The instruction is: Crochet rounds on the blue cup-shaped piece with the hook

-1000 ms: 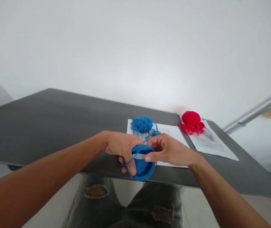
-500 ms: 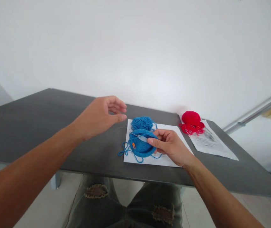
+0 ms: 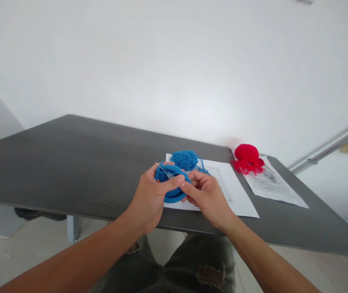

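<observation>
A round blue crochet piece (image 3: 174, 197), shaped like a shallow bowl, is held between both hands above the table. My left hand (image 3: 154, 191) is closed around its left side, with the thumb laid across the opening. On the right rim, my right hand (image 3: 206, 195) pinches the piece between thumb and fingers. A thin crochet hook (image 3: 162, 167) with a pale handle lies across the opening, its handle partly hidden by the left thumb. Just behind the piece sits a ball of blue yarn (image 3: 184, 160), loose strands trailing to its right.
White paper with a printed frame (image 3: 238, 199) lies under the yarn on the dark grey table (image 3: 70, 162). Farther right, a red yarn ball and red crochet piece (image 3: 247, 154) rest on another printed sheet (image 3: 271, 187). A metal rail (image 3: 329, 150) stands beyond the right edge.
My left hand has come down and right from the air to grip the blue crochet piece. The piece has shifted slightly left, with my right hand still holding it.
</observation>
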Action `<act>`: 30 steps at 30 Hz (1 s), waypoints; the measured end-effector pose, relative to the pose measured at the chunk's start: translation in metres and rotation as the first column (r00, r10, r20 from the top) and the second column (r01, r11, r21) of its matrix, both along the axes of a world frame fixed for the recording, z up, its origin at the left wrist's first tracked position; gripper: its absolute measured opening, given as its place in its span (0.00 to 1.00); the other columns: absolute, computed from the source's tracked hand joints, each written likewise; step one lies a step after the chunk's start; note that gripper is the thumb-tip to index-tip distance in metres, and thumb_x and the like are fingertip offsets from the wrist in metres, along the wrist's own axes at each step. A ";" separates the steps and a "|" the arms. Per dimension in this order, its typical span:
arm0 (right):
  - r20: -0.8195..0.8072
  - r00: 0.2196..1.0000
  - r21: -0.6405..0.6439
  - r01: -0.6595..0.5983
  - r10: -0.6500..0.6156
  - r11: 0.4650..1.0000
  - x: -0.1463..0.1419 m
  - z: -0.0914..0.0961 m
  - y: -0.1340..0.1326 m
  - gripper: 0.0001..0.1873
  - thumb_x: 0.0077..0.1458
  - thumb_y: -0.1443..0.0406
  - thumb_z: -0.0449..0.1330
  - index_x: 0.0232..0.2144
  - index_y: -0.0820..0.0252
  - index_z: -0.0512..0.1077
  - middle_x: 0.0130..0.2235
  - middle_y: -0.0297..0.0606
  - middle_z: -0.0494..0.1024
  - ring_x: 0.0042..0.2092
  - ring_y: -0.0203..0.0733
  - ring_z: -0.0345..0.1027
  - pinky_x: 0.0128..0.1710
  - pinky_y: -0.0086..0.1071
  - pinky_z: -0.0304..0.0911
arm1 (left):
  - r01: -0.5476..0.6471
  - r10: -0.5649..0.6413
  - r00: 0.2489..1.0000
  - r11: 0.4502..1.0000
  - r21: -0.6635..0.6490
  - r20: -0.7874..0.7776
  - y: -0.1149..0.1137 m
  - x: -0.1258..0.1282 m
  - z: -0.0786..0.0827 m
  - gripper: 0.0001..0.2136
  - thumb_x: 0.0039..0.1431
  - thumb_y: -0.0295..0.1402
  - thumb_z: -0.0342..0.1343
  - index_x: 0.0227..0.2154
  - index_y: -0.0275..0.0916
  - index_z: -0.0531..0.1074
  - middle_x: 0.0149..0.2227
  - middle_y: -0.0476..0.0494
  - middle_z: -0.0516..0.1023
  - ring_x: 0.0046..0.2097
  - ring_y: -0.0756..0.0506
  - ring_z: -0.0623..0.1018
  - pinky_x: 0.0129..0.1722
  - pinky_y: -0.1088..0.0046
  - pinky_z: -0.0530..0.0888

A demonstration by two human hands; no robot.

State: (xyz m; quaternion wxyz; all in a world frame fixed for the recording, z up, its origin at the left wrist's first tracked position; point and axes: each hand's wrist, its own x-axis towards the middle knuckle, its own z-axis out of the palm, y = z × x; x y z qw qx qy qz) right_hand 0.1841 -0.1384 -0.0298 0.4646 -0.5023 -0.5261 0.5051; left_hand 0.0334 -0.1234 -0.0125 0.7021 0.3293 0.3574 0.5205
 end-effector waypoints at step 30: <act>-0.247 0.952 0.317 0.256 -0.181 0.913 0.062 0.071 0.021 0.17 0.49 0.55 0.75 0.29 0.60 0.78 0.17 0.26 0.67 0.18 0.24 0.50 0.17 0.23 0.41 | 0.822 -0.790 0.424 0.541 -0.179 -0.442 0.017 -0.075 0.036 0.23 0.45 0.32 0.75 0.43 0.39 0.73 0.35 0.43 0.87 0.34 0.44 0.83 0.33 0.73 0.78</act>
